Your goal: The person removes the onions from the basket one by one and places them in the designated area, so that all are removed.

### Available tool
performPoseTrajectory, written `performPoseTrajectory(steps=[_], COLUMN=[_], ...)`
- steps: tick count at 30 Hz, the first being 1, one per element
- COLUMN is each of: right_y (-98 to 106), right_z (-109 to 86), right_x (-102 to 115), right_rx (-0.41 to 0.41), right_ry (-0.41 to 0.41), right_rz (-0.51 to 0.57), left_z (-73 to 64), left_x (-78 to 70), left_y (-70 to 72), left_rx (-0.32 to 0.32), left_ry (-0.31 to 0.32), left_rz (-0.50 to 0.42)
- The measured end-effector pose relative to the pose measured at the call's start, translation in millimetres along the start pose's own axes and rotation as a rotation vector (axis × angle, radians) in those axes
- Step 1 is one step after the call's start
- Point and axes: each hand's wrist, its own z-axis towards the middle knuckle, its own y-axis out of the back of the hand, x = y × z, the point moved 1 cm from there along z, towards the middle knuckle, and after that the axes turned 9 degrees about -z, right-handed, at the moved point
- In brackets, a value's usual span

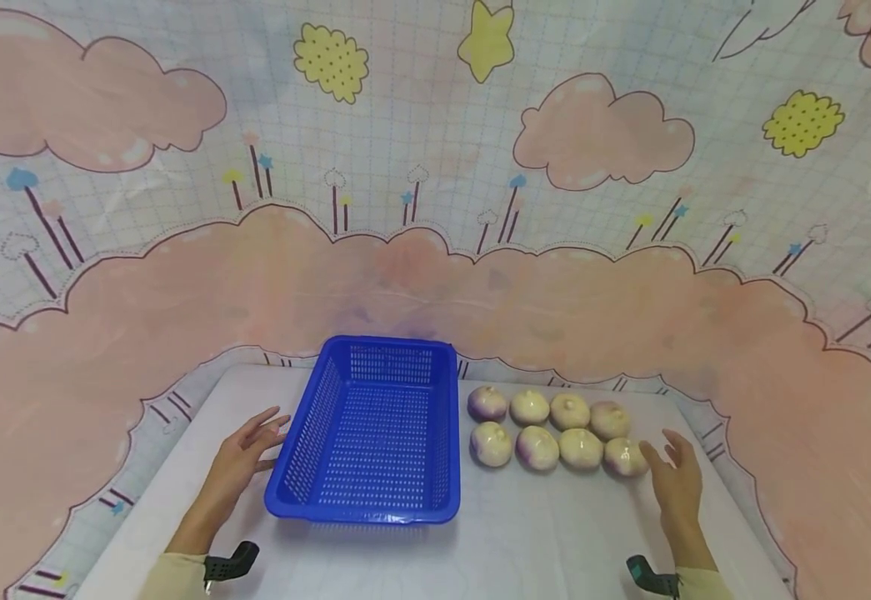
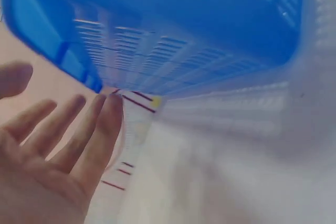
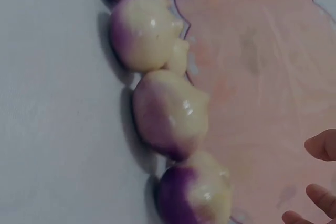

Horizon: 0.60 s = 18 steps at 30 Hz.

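A blue plastic basket (image 1: 378,446) with slotted sides stands on the table, nothing inside it. My left hand (image 1: 238,454) is beside its left wall, fingers spread and relaxed; in the left wrist view the fingertips (image 2: 113,103) come close to the basket's side (image 2: 157,40). To the right of the basket, several white-and-purple turnips (image 1: 537,448) lie in two rows. My right hand (image 1: 678,482) is at the right end of the front row, its thumb right by the last turnip (image 1: 626,457). Loose fingers (image 3: 323,145) of that hand show at the edge of the right wrist view, holding nothing.
A white cloth covers the table (image 1: 540,533). Behind and around it hangs a patterned curtain (image 1: 405,275) with pink clouds and yellow shapes. Dark camera mounts (image 1: 231,562) sit on both wrists. The turnips stand close together, just off the basket's right wall.
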Motion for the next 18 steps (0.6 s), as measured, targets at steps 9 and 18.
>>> performPoseTrajectory(steps=[9,18], right_y=[-7,-26], right_z=[-16.7,-28.4], right_x=[37,67], right_rx=[-0.024,0.061], right_ry=[0.22,0.466], right_rz=[-0.053,-0.217], left_z=[-9.7,-13.6], left_x=[-43.9,-92.4], left_y=[-4.0,-37.3], left_rx=[-0.233,-0.095], left_ry=[-0.293,-0.394], left_rz=[0.289,0.389])
